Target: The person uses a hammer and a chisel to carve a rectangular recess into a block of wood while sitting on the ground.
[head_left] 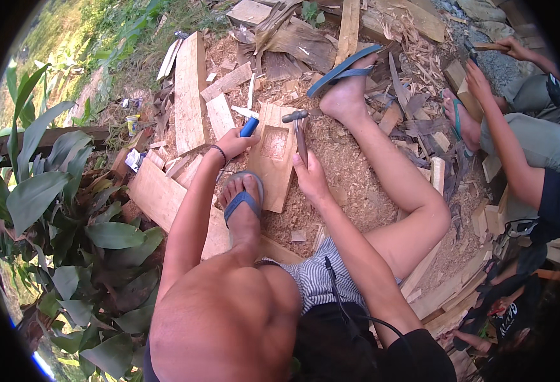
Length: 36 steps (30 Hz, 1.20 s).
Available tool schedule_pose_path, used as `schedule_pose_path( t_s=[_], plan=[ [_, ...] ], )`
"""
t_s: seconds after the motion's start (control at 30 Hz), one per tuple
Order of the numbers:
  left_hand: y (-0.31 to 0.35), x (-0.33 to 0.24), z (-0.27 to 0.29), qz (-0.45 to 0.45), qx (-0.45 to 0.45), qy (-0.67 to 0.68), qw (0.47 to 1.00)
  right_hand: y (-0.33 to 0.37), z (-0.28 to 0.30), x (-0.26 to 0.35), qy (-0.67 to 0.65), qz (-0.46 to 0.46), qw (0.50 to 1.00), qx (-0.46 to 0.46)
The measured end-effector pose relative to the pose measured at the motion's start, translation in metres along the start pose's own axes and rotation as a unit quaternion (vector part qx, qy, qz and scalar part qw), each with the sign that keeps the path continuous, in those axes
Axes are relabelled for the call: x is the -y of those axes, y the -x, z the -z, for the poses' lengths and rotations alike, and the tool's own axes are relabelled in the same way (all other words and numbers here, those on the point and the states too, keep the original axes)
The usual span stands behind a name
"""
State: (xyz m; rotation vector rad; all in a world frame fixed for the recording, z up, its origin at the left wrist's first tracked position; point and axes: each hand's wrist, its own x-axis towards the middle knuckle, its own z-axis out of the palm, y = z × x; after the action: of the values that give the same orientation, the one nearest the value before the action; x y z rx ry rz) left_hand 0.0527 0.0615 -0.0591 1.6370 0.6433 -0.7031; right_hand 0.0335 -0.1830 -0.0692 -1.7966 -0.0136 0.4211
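Note:
My left hand [234,143] is closed round a blue-handled chisel [249,127], whose pale end points away from me. It sits at the left edge of a light wooden block [269,181] with a shallow rectangular hollow [276,142] cut in its upper face. In my right hand [310,175] is a hammer [301,137], gripped low on its wooden handle. The metal head is raised near the block's far right corner, apart from the chisel. My foot in a blue sandal [243,204] presses by the block's near left side. A thin pale strip [251,91] lies beyond the chisel.
Planks [191,95] and offcuts lie to the left on sawdust-covered ground [343,184]. My other sandalled foot [347,95] is stretched out at far right. Broad-leaved plants [38,197] crowd the left. Another person's hands [480,79] hold a hammer and a tool at right.

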Motion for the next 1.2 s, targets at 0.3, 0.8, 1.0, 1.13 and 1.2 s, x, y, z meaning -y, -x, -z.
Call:
schedule_pose_path(
  t_s=[0.3,0.8,1.0,1.13,1.2],
  plan=[
    [0.039,-0.004,-0.004,-0.062,-0.005,-0.055,0.997,0.002,0.009,0.047,-0.058,-0.08,0.995,0.033],
    [0.051,-0.045,0.01,-0.341,-0.172,0.062,0.922,0.036,0.069,0.014,0.182,-0.036,0.979,-0.083],
    [0.217,-0.189,0.066,-0.766,0.11,0.114,0.622,0.038,0.082,-0.003,0.121,-0.126,0.98,-0.098],
    [0.232,-0.178,0.051,-0.753,0.141,0.053,0.64,0.026,0.08,0.0,0.041,-0.062,0.993,-0.096],
    [0.232,-0.173,0.046,-0.751,0.134,0.046,0.645,0.024,0.084,-0.005,0.052,-0.06,0.994,-0.075]
  ],
)
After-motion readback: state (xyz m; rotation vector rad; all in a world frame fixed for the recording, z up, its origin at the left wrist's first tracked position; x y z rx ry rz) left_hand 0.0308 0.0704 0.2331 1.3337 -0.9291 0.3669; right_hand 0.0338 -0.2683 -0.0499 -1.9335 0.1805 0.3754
